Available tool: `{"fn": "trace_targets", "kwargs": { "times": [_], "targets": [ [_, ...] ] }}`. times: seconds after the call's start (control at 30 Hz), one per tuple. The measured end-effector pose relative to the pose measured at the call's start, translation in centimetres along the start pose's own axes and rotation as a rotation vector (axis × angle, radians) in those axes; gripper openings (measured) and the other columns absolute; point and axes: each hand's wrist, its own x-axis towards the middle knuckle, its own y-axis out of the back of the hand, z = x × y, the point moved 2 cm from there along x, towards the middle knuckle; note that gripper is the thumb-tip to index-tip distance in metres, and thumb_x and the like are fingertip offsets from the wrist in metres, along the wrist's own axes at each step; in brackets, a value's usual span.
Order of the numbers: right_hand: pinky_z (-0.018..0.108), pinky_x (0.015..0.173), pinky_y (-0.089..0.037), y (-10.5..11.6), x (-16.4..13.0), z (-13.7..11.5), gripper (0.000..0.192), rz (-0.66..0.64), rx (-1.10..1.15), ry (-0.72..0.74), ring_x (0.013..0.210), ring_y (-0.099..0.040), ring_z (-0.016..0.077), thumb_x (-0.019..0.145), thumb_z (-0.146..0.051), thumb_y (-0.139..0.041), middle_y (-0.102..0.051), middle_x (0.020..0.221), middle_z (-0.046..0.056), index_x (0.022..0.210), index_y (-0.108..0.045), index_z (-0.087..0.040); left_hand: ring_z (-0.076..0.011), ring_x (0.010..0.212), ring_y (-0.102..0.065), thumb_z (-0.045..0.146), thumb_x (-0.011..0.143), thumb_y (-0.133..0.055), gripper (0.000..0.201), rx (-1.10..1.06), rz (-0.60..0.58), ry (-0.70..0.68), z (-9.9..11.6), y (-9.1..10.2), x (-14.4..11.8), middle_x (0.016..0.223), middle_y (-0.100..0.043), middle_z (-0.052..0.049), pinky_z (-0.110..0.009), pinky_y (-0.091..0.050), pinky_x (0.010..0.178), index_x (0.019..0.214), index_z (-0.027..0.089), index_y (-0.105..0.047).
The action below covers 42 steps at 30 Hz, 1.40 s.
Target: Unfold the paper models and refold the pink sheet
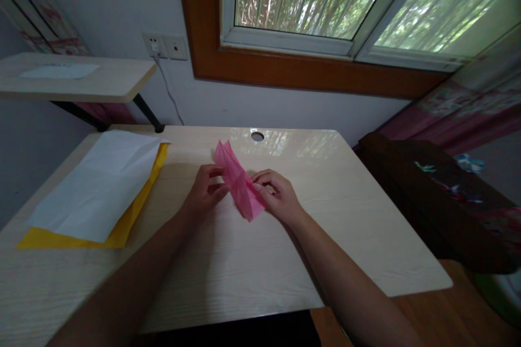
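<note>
Both your left hand (204, 191) and right hand (275, 195) pinch the folded pink paper (238, 184) between them, its long axis running away from you and leftward.

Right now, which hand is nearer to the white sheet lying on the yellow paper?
Left. The left hand is at the pink folded paper, on the side toward the white sheet. The right hand holds the pink paper's far side, farther away.

**Desk and room around the work**

A white sheet (97, 184) lies on a yellow sheet (126, 222) at the left of a pale wooden desk (366, 227). Behind: wall sockets (165, 46), a shelf (101, 78), a window (325, 0).
</note>
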Motion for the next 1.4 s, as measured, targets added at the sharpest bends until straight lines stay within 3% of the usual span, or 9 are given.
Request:
{"fn": "trace_targets", "kwargs": {
  "times": [0.17, 0.4, 0.57, 0.87, 1.07, 1.2, 1.4],
  "targets": [
    [0.035, 0.086, -0.055, -0.2, 0.1, -0.6, 0.008, -0.051, -0.034, 0.046, 0.094, -0.069, 0.0183, 0.096, -0.028, -0.062, -0.072, 0.099, 0.006, 0.092, -0.066, -0.024, -0.0292, 0.131, -0.050, 0.043, 0.079, -0.079, 0.048, -0.143, 0.006, 0.023, 0.1, 0.0, 0.0, 0.131, -0.048, -0.010, -0.042, -0.060, 0.093, 0.113, 0.024, -0.051],
    [0.033, 0.083, -0.056, -0.2, 0.1, -1.2, 0.006, -0.059, -0.070, 0.115, 0.092, -0.069, 0.0178, 0.095, -0.023, -0.063, -0.073, 0.096, 0.006, 0.091, -0.068, -0.024, -0.0364, 0.149, -0.031, 0.053, 0.077, -0.079, 0.068, -0.262, -0.056, -0.010, 0.3, -0.6, 0.0, 0.160, -0.024, -0.012, -0.048, -0.057, 0.099, 0.132, 0.034, -0.044],
    [0.032, 0.080, -0.057, 0.1, 0.0, -1.5, 0.007, -0.017, -0.113, 0.172, 0.089, -0.069, 0.0172, 0.093, -0.018, -0.063, -0.073, 0.095, 0.006, 0.095, -0.068, -0.023, -0.0369, 0.151, -0.029, 0.049, 0.079, -0.079, 0.074, -0.309, -0.070, 0.018, 0.4, -0.4, 0.1, 0.167, -0.014, -0.008, -0.050, -0.057, 0.100, 0.140, 0.039, -0.038],
    [0.036, 0.086, -0.059, -0.7, -0.2, -2.1, 0.016, -0.134, -0.245, 0.310, 0.103, -0.070, 0.0203, 0.092, -0.017, -0.063, -0.074, 0.110, 0.008, 0.105, -0.067, -0.026, -0.0340, 0.144, -0.041, 0.057, 0.073, -0.082, 0.082, -0.380, -0.016, 0.062, 1.1, -0.9, -0.2, 0.165, -0.022, -0.006, -0.049, -0.052, 0.107, 0.142, 0.041, -0.040],
    [0.037, 0.086, -0.060, -0.6, -0.3, -1.8, 0.017, -0.140, -0.254, 0.297, 0.100, -0.071, 0.0207, 0.093, -0.019, -0.063, -0.075, 0.109, 0.007, 0.107, -0.067, -0.026, -0.0312, 0.140, -0.046, 0.046, 0.072, -0.085, 0.085, -0.298, 0.006, 0.059, 0.8, -0.7, 0.0, 0.163, -0.028, -0.008, -0.049, -0.049, 0.109, 0.142, 0.039, -0.039],
    [0.037, 0.086, -0.060, -0.4, -0.4, -1.4, 0.018, -0.108, -0.234, 0.259, 0.101, -0.071, 0.0204, 0.093, -0.018, -0.063, -0.075, 0.109, 0.007, 0.108, -0.068, -0.026, -0.0294, 0.131, -0.054, 0.037, 0.072, -0.084, 0.083, -0.326, -0.003, 0.110, 0.7, -0.3, 0.0, 0.162, -0.029, -0.007, -0.044, -0.054, 0.100, 0.142, 0.039, -0.039],
    [0.037, 0.084, -0.059, 0.3, -0.3, -1.5, 0.009, 0.086, -0.186, 0.162, 0.096, -0.071, 0.0203, 0.094, -0.021, -0.062, -0.075, 0.103, 0.008, 0.098, -0.070, -0.025, -0.0246, 0.107, -0.066, 0.031, 0.076, -0.079, 0.063, -0.277, 0.219, 0.244, 0.0, 0.4, 0.4, 0.129, -0.062, -0.010, -0.033, -0.059, 0.080, 0.132, 0.026, -0.049]
  ]
}}
